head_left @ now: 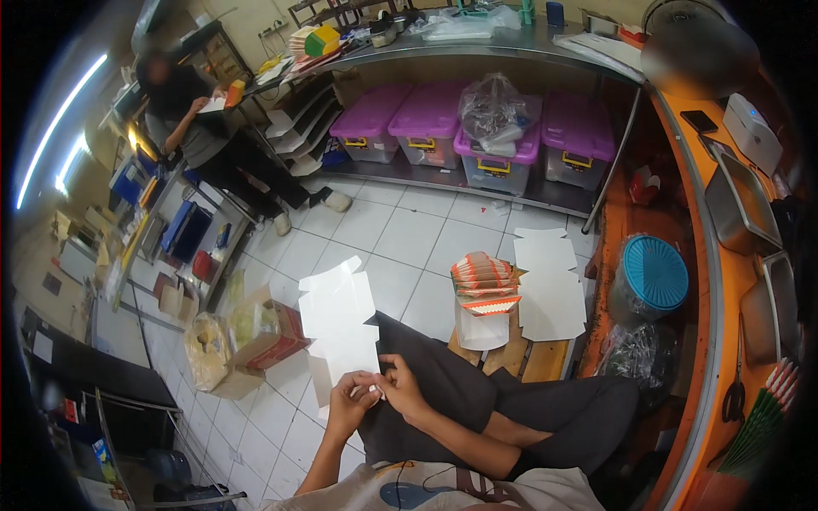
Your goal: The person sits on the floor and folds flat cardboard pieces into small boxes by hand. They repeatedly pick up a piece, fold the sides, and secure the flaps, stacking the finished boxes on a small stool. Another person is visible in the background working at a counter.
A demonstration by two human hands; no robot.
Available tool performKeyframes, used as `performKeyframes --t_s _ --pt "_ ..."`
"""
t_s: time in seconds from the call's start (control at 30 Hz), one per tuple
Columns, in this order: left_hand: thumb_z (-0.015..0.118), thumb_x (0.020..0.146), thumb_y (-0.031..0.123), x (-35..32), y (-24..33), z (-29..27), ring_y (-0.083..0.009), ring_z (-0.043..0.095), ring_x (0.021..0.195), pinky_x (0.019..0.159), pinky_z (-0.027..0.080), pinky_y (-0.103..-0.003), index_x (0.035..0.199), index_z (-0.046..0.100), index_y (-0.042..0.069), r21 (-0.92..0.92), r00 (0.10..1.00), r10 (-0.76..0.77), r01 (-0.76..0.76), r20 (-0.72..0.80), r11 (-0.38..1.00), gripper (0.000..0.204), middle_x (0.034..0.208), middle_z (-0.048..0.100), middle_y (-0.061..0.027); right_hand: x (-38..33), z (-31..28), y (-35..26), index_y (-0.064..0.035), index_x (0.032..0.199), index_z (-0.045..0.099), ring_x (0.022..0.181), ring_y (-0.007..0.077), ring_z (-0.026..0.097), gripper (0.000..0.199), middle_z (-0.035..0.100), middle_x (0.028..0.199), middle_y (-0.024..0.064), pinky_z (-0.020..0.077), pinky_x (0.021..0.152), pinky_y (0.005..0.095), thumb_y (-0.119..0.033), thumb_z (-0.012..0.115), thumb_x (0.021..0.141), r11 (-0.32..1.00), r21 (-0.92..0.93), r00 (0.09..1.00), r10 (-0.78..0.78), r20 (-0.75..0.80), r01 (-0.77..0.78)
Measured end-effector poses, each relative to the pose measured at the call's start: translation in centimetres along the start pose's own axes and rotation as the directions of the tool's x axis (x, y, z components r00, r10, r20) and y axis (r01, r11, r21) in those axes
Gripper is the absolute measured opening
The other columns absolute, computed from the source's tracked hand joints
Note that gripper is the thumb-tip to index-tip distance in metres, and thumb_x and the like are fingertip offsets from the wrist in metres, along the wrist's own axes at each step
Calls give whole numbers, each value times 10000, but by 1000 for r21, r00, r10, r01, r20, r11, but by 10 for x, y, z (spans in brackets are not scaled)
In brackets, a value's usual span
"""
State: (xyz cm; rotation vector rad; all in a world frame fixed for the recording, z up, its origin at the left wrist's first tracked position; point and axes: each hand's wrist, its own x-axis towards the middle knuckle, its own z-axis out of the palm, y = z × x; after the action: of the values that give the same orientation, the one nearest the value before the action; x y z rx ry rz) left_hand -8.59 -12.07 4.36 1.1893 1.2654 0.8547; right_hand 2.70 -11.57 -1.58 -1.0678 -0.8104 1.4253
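Observation:
A white die-cut box blank point(341, 311), mostly flat, lies slanting across my left thigh and out over the floor. At its near end my left hand point(349, 404) is closed on the card's edge, fingertips pinched together. Just beside it, my right hand point(400, 390) is also closed on the card near a small tab, with its index finger bent over the edge. To the right, a stack of orange-and-white folded cartons point(484, 277) rests on a wooden slatted stool point(545, 362). More flat white box blanks point(552, 285) lie next to the stack.
Purple-lidded storage boxes point(426, 123) line a low shelf ahead. At right, an orange counter point(682, 106) holds metal pans point(741, 204); below it stands a blue-lidded tub point(652, 272). Cardboard boxes point(264, 332) sit on the floor at left. A co-worker point(196, 119) stands far left holding a carton.

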Motion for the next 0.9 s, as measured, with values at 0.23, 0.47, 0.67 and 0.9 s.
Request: performKeyframes --t_s 0.23,0.47,0.67,0.9 --pt "656 756 -6 0 9 -11 -185 514 1059 876 437 -275 1115 476 -7 182 999 -5 -1 34 983 402 1215 483 -153 -42 18 -22 -41 1349 293 948 326 571 478 604 988 195 295 955 507 -237 409 928 786 -538 942 -332 47 304" --pt "531 773 -89 2 6 -13 -233 563 1019 852 457 -293 1246 283 18 97 983 182 -181 5 979 545 1268 460 -199 -14 4 -12 -3 1319 289 1042 229 559 489 523 1148 149 377 934 381 -305 396 949 990 44 965 -141 222 134" --pt "621 769 -7 -22 -37 40 -258 616 962 791 495 -312 1084 451 -26 569 845 532 -416 -45 709 358 1076 591 -199 11 -4 -12 -5 943 478 671 94 559 286 594 810 82 450 562 226 -123 683 783 982 -30 922 -185 -339 186" --pt "665 729 131 -9 -26 41 -272 401 1171 999 332 -372 1241 293 21 -74 882 442 -458 -162 886 642 1221 365 -150 -8 -6 -47 20 808 590 718 137 614 82 601 814 103 492 607 242 -43 637 785 902 -253 889 -406 -214 351"
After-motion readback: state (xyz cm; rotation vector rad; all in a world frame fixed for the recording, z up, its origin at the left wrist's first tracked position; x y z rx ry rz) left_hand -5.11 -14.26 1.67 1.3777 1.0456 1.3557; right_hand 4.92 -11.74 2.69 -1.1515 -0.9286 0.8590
